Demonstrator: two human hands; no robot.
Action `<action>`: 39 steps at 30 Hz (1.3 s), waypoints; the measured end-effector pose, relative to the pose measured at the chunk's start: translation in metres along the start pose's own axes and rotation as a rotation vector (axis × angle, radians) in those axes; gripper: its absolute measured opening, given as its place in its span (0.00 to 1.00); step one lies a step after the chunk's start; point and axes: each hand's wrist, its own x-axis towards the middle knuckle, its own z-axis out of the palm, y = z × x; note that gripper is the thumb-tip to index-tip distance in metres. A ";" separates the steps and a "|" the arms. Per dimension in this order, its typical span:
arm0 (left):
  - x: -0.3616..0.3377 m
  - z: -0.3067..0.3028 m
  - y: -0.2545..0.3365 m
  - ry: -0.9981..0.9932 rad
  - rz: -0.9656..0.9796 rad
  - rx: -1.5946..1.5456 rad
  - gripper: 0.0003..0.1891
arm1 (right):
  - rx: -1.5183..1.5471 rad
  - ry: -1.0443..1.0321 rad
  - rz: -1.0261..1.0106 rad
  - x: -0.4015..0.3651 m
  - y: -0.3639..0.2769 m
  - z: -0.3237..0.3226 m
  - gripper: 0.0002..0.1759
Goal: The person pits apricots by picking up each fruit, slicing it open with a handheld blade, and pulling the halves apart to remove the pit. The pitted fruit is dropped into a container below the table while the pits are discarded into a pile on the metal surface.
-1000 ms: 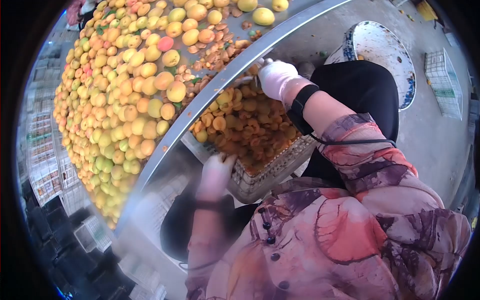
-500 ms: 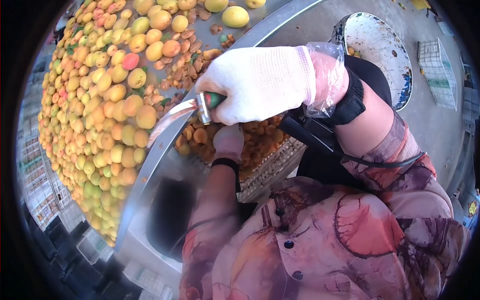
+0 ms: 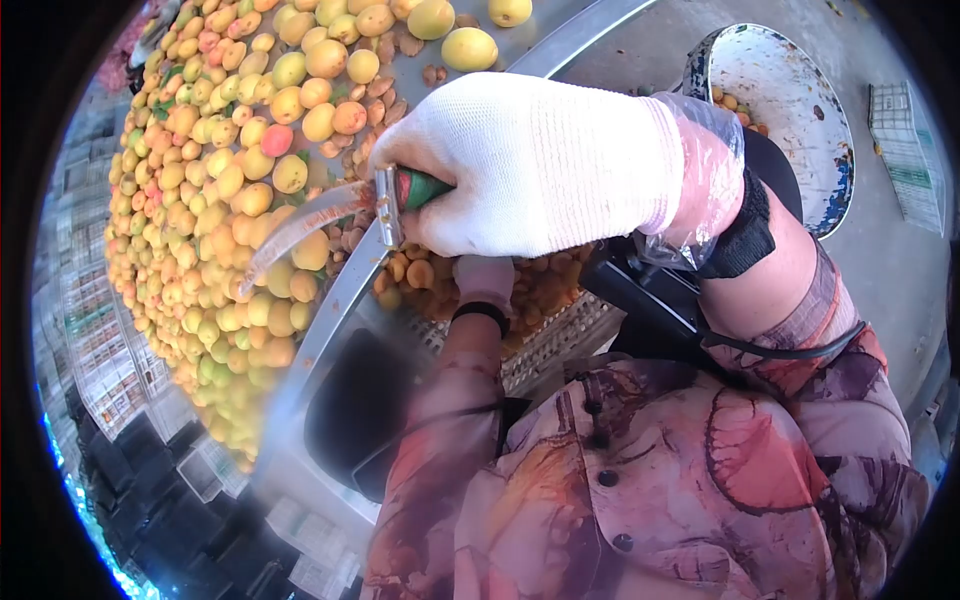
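Observation:
My right hand, in a white knitted glove, grips the green and red handle of a curved knife. Its blade points left over the edge of the metal table, in front of the whole apricots. Lower down, my left hand is over a white crate of halved apricots. Its fingers are hidden behind my right hand, and I cannot see what they hold.
The raised metal rim of the table curves past my hands. Apricot stones and scraps lie on the tabletop. A chipped white tub with some fruit stands at the right, near a white crate.
My right hand looks closer and slightly higher, and the knife has swung down and left. My left hand stays low over the crate. The whole view has shifted a little to the right.

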 end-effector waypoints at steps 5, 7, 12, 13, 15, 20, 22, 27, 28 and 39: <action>-0.013 -0.005 -0.005 -0.050 0.012 -0.085 0.14 | -0.028 0.026 -0.007 0.001 0.004 -0.005 0.15; -0.012 0.007 -0.010 -0.026 0.028 -0.067 0.14 | -0.025 0.037 -0.029 0.001 0.002 -0.006 0.15; -0.010 0.025 -0.018 -0.031 0.001 -0.110 0.13 | -0.056 0.006 0.030 -0.001 -0.006 -0.009 0.15; -0.010 0.025 -0.017 -0.032 0.005 -0.114 0.13 | -0.060 0.006 0.034 -0.001 -0.006 -0.009 0.15; -0.010 0.025 -0.017 0.052 0.057 -0.119 0.13 | -0.059 0.006 0.042 -0.001 -0.007 -0.008 0.15; 0.010 0.085 -0.037 0.061 0.061 -0.117 0.15 | -0.061 0.019 0.030 0.002 -0.005 -0.011 0.15; 0.025 0.138 -0.056 0.147 0.051 -0.203 0.15 | -0.057 0.038 0.012 0.001 -0.003 -0.010 0.15; -0.002 0.030 -0.014 -0.014 0.073 0.055 0.10 | -0.049 0.085 0.054 0.001 -0.005 -0.016 0.16; -0.005 0.029 -0.015 -0.010 0.073 0.062 0.10 | -0.048 0.092 0.049 0.002 -0.004 -0.017 0.16; -0.043 -0.018 -0.019 0.090 0.113 -0.404 0.18 | 0.287 0.273 -0.176 -0.034 -0.009 -0.061 0.18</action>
